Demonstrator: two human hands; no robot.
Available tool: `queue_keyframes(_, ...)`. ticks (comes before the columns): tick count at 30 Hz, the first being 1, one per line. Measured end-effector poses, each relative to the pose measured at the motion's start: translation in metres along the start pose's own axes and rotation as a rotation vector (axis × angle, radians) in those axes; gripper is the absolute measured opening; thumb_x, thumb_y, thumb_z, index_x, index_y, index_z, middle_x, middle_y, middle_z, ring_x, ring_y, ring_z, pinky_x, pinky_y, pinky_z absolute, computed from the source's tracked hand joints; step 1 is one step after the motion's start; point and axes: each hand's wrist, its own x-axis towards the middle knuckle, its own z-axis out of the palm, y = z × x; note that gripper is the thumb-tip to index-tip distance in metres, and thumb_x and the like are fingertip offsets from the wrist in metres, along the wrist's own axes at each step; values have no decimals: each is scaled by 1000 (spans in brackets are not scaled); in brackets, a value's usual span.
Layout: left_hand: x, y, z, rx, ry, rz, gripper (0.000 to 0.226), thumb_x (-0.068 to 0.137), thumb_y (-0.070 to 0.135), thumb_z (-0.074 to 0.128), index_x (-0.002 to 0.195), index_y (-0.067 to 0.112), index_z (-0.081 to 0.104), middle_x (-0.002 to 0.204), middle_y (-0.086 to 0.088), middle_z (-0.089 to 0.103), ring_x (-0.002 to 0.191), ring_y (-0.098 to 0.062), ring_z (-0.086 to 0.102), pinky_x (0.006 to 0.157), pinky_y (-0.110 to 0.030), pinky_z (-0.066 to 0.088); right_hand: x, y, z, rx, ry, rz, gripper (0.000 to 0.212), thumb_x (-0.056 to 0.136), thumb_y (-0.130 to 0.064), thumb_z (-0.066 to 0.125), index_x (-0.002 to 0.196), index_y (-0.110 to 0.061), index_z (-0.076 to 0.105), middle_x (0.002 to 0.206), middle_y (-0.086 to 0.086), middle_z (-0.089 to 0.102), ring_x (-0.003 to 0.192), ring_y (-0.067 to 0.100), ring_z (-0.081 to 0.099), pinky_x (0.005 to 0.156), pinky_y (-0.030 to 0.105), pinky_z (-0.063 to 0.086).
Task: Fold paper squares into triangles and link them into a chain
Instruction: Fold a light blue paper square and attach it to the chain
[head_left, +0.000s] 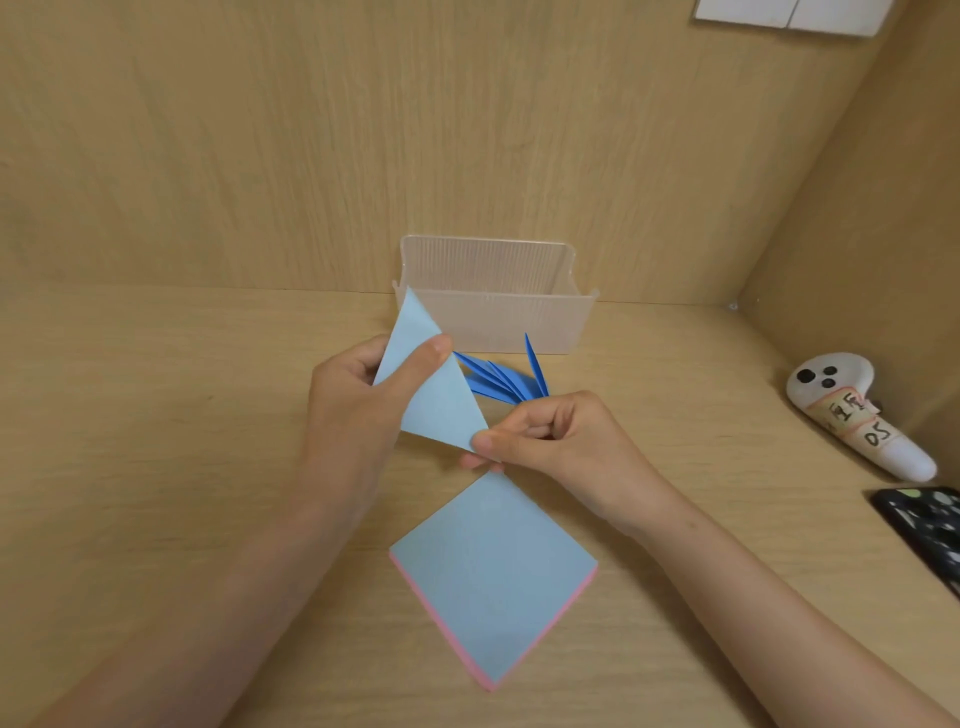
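Observation:
A light blue paper triangle (434, 392) is held up above the desk. My left hand (358, 400) grips its upper part, thumb across the front. My right hand (556, 441) pinches its lower right corner between thumb and fingers. Below them a stack of paper squares (493, 577) lies on the desk as a diamond, light blue on top with pink edges showing underneath. Behind my right hand lies a chain of dark blue folded triangles (501, 384), partly hidden by the hands and the held paper.
A clear ribbed plastic box (498, 312) stands at the back against the wooden wall. At the right lie a white controller with a handwritten label (852, 415) and a dark patterned phone (924, 530) at the frame edge. Wooden walls close the back and right.

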Motion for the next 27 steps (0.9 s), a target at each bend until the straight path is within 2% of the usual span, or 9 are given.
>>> queue_keyframes(6, 0, -4, 2, -3, 17, 5, 20, 82, 25, 71, 75, 7, 68, 64, 2, 64, 57, -6, 58, 51, -17, 45, 0, -1, -5, -27, -38, -23, 15, 82, -11, 70, 82, 3, 73, 85, 15, 74, 71, 12, 60, 77, 25, 50)
queue_keyframes(12, -2, -5, 4, -14, 20, 1, 27, 81, 26, 71, 78, 0, 65, 70, -5, 62, 62, -11, 57, 52, -20, 45, 1, -3, -10, -22, -84, -15, 17, 82, -9, 70, 83, 8, 71, 81, 10, 74, 66, 7, 62, 73, 19, 50)
queue_keyframes(18, 1, -4, 2, -62, 71, -10, 37, 82, 30, 70, 82, -6, 61, 77, -11, 57, 70, -19, 52, 64, -33, 41, -1, -2, -14, -111, -108, 0, 12, 80, -8, 73, 78, 4, 72, 81, 11, 75, 70, 13, 63, 73, 21, 51)
queue_keyframes(23, 9, 0, -9, -43, 89, -21, 24, 82, 33, 70, 72, 11, 66, 76, -5, 61, 69, -15, 56, 64, -32, 43, 1, -1, -15, -151, -72, 5, 9, 80, -5, 72, 78, 4, 72, 80, 12, 74, 69, 18, 62, 74, 25, 50)
queue_keyframes(25, 5, -1, -5, -12, 51, -16, 24, 81, 32, 70, 71, 11, 67, 74, -3, 62, 68, -13, 56, 62, -29, 43, 1, -3, -15, -121, -26, 2, 10, 81, -7, 71, 78, 3, 71, 77, 11, 73, 66, 15, 60, 69, 20, 50)
queue_keyframes(27, 1, -3, 0, 7, 23, -21, 25, 81, 30, 71, 73, 7, 68, 72, -2, 62, 65, -10, 56, 58, -24, 43, 1, -5, -16, -71, 59, 4, 12, 84, -11, 69, 82, 0, 71, 69, 6, 70, 60, 5, 57, 58, 10, 42)
